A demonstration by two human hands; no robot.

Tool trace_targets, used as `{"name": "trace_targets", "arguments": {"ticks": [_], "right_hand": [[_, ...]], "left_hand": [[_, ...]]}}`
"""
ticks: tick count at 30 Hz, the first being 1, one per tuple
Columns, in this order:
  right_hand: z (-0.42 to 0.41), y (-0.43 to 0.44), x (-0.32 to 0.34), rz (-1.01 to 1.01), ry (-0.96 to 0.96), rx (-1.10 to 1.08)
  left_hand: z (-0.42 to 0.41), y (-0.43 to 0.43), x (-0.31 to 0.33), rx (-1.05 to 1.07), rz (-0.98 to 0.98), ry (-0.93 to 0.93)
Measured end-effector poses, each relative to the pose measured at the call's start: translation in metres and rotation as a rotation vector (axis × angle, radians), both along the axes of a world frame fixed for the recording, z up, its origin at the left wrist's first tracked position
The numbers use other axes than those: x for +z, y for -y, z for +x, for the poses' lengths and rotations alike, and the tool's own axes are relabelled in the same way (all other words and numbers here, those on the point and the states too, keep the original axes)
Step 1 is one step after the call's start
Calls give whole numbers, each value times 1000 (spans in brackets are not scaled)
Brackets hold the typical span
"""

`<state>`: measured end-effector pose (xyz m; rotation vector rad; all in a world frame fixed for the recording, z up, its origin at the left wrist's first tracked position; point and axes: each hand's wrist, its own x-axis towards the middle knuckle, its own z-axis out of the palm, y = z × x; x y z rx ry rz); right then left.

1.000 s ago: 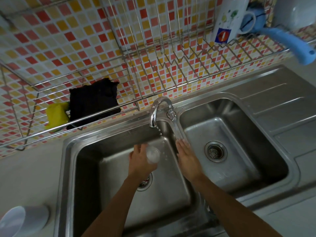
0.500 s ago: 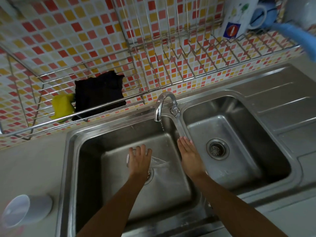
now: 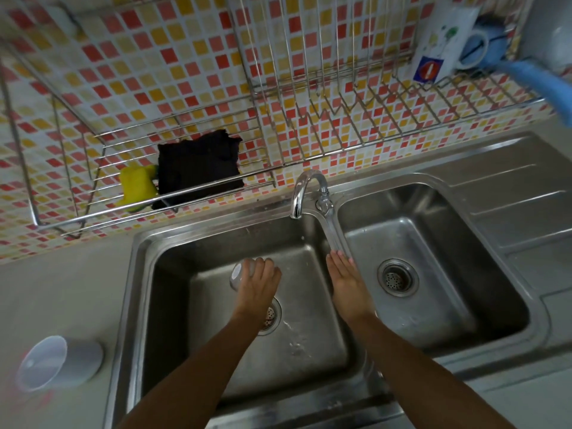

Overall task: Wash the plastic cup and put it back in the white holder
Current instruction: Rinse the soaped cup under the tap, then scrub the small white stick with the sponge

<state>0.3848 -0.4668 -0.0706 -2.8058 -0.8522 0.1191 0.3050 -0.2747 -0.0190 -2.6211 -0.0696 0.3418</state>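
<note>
My left hand [image 3: 258, 281] grips a clear plastic cup [image 3: 240, 274] over the left sink basin [image 3: 173, 274], just above the drain; the cup lies tipped with its base toward the left, and my fingers hide most of it. My right hand [image 3: 345, 277] lies flat with straight fingers on the long tap lever [image 3: 332, 233] along the divider between the basins. The chrome tap spout [image 3: 301, 193] curves over the left basin; a little water runs across the basin floor. A white cylindrical holder [image 3: 62, 362] stands on the counter at the lower left.
The right basin [image 3: 458, 252] has its own drain, with a ribbed draining board [image 3: 520, 212] beyond. A wire rack [image 3: 216, 181] on the tiled wall holds a yellow sponge [image 3: 137, 187] and a black cloth [image 3: 199, 170]. A mug [image 3: 445, 44] and a blue utensil [image 3: 532, 78] sit on the upper rack.
My left hand has turned the cup over from under the spout, tipping it down and leftward; water spilled across the basin floor. My right hand stays on the lever.
</note>
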Motion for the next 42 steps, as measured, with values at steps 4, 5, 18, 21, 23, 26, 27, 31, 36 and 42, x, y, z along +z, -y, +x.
{"name": "trace_targets", "arguments": {"ticks": [4, 5, 18, 21, 23, 26, 27, 31, 36, 42], "right_hand": [[-2, 1, 6, 57, -26, -19], [-5, 2, 7, 60, -24, 1], [-137, -83, 19, 328, -328, 169], [-163, -136, 34, 353, -308, 263], [-179, -175, 50, 380, -322, 324], [-201, -235, 80, 421, -397, 408], [-209, -254, 88, 429, -415, 432], [-232, -317, 106, 419, -482, 503], [-254, -357, 105, 349, -515, 527], [-261, -366, 95, 429, -491, 480]], "left_hand": [[-21, -4, 12, 208, -203, 147], [-30, -5, 15, 267, -261, 181], [-211, -77, 45, 808, -972, 890], [-253, -101, 52, 880, -912, 1024], [-281, -117, 55, 926, -904, 1076], [-322, -145, 53, 957, -907, 1134], [-333, -153, 51, 967, -920, 1139], [-370, -180, 39, 946, -895, 1100], [-391, -199, 30, 919, -984, 1012], [-402, -214, 22, 943, -1079, 982]]}}
